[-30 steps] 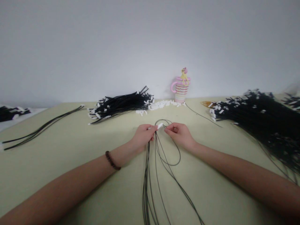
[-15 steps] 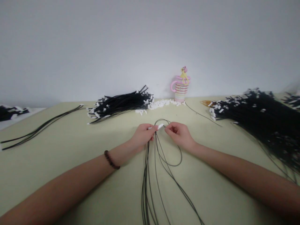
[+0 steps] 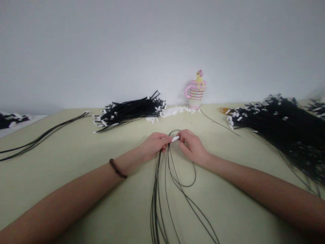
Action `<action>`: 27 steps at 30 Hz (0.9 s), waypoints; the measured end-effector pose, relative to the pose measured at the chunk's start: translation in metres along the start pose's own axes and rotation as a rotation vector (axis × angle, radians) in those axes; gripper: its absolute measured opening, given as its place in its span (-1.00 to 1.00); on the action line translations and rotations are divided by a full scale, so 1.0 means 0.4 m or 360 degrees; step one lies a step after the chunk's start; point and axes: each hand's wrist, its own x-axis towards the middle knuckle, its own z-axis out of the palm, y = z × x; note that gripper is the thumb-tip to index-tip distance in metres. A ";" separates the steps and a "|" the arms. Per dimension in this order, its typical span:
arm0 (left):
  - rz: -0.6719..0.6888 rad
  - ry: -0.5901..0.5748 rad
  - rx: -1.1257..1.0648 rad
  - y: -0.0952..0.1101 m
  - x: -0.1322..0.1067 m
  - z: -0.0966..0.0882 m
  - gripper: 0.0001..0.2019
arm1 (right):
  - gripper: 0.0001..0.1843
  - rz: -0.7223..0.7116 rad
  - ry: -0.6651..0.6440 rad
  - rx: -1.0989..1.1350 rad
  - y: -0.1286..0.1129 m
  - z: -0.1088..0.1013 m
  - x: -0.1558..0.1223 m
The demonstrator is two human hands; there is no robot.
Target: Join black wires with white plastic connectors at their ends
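At center frame, a left hand (image 3: pixel 155 146) pinches a small white piece (image 3: pixel 175 139) above trailing black cords (image 3: pixel 155 193); the right hand (image 3: pixel 193 148), a moment ago just apart, now meets its end, suggesting close fitting work, its exact grip hidden.

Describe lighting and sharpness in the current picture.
Head view: dim, hazy light, with the wall palest around its middle; head view: soft shadow below the left forearm; head view: cable heap at right blurred, held white piece lacking crisp detail.
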 end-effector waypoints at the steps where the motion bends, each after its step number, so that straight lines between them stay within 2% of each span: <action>1: -0.0009 -0.0001 -0.0006 0.000 0.000 -0.001 -0.77 | -0.91 -0.0042 0.0010 0.0032 -0.001 -0.001 0.000; 6: -0.0039 0.0013 -0.0005 0.002 0.002 0.000 -0.79 | -0.90 -0.0070 -0.0074 0.0105 -0.001 -0.002 -0.001; 19: -0.0031 0.0022 0.0005 -0.003 0.003 0.001 -0.81 | -0.90 -0.0035 -0.0080 0.0022 0.001 0.000 -0.002; 24: -0.0043 0.0108 -0.0225 -0.003 0.013 -0.004 -0.81 | -0.94 -0.0085 0.0153 0.0018 0.012 0.001 0.000; 27: -0.0055 0.0226 -0.0415 0.016 0.025 -0.025 -0.86 | -0.88 -0.0004 0.0322 -0.0070 0.032 -0.001 0.002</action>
